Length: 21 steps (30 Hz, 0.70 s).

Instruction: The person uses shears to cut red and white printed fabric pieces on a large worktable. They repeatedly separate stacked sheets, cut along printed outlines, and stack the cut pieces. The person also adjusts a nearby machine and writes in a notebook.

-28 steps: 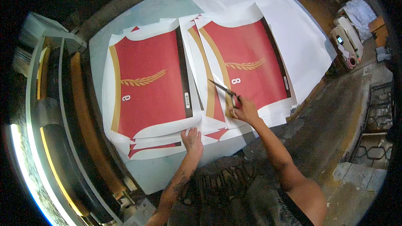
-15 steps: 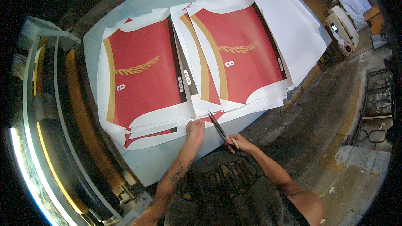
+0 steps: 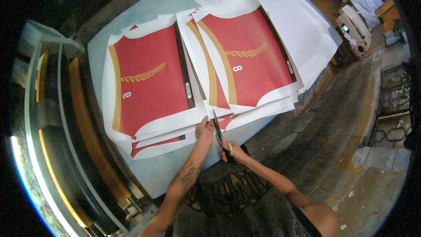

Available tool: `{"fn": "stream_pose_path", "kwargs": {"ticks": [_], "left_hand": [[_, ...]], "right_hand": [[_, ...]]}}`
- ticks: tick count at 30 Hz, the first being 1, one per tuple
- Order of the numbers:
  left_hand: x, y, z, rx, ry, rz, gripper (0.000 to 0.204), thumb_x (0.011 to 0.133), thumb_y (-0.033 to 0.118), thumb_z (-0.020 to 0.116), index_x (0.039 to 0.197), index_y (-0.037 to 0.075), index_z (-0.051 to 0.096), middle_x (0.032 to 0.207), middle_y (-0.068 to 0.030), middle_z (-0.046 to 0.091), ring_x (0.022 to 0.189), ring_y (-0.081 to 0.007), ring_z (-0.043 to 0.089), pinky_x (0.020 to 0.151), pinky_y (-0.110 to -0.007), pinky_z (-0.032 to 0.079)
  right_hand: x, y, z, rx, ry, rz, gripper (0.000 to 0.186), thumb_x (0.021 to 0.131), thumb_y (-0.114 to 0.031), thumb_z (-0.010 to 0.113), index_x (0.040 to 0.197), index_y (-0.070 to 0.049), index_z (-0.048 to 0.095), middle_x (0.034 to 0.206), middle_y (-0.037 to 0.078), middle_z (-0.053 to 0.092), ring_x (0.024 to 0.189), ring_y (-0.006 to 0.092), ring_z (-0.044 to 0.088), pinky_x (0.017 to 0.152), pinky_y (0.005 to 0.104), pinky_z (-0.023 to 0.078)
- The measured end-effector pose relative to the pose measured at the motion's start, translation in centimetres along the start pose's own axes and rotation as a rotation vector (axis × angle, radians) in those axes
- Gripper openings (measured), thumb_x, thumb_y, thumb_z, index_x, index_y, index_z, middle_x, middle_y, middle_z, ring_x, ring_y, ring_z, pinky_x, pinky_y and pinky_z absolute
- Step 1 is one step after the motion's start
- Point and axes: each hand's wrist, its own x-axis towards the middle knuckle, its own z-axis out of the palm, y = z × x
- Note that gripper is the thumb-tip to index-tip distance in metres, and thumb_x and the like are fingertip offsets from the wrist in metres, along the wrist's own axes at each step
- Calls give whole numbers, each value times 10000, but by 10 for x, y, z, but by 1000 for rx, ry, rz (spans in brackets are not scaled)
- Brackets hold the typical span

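Observation:
In my right hand (image 3: 233, 151) is a pair of scissors (image 3: 218, 127), their dark blades pointing away from me. The blade tips reach the near edge of the stacked printed sheets, between the two piles. Just left of the blades, my left hand (image 3: 205, 131) pinches the near margin of a white-edged sheet (image 3: 188, 120). The left pile's top sheet carries a red jersey panel (image 3: 151, 79) with a gold band and a gold leaf motif. A similar red panel (image 3: 250, 57) tops the overlapping right pile.
The sheets lie on a pale table (image 3: 162, 175) whose near corner is close to my body. More white paper (image 3: 302, 39) covers its right side. A machine with long rollers (image 3: 66, 149) stands at the left. A pale device (image 3: 357, 24) sits on the floor at far right.
My right hand has moved left and slightly forward, bringing the scissors beside my left hand and steeper. My left hand has moved slightly forward at the sheet edge. The right pile appears shifted slightly.

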Motion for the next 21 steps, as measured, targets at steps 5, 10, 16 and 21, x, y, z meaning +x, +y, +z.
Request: {"fn": "stream_pose_path", "kwargs": {"ticks": [5,10,16,21], "left_hand": [[15,9,-4,67,82,-51,186,864,103,684,1010,78,570,881,-40,618,768,-159,596,685,-280,505],[8,8,-7,198,65,65,165,883,122,669,1013,80,576,873,-32,605,750,-143,584,673,-262,493],[-2,15,0,218,87,45,164,883,118,667,1006,73,568,867,-27,590,737,-142,577,662,-259,475],[-6,22,0,246,97,-8,172,877,136,680,1000,96,566,858,-14,595,748,-143,596,615,-267,455]], "right_hand": [[-5,0,4,-178,63,-98,469,917,-471,584,764,-29,551,598,33,537,478,142,539,444,279,434],[-4,-6,2,-216,72,-117,454,917,-446,596,691,-58,535,569,28,534,468,123,532,430,267,420],[26,-27,11,-126,70,-147,477,904,-459,609,661,-51,561,540,28,541,436,113,511,413,271,389],[44,-38,16,-132,122,-162,504,902,-481,598,669,-35,594,514,24,532,416,113,499,405,268,373]]}}
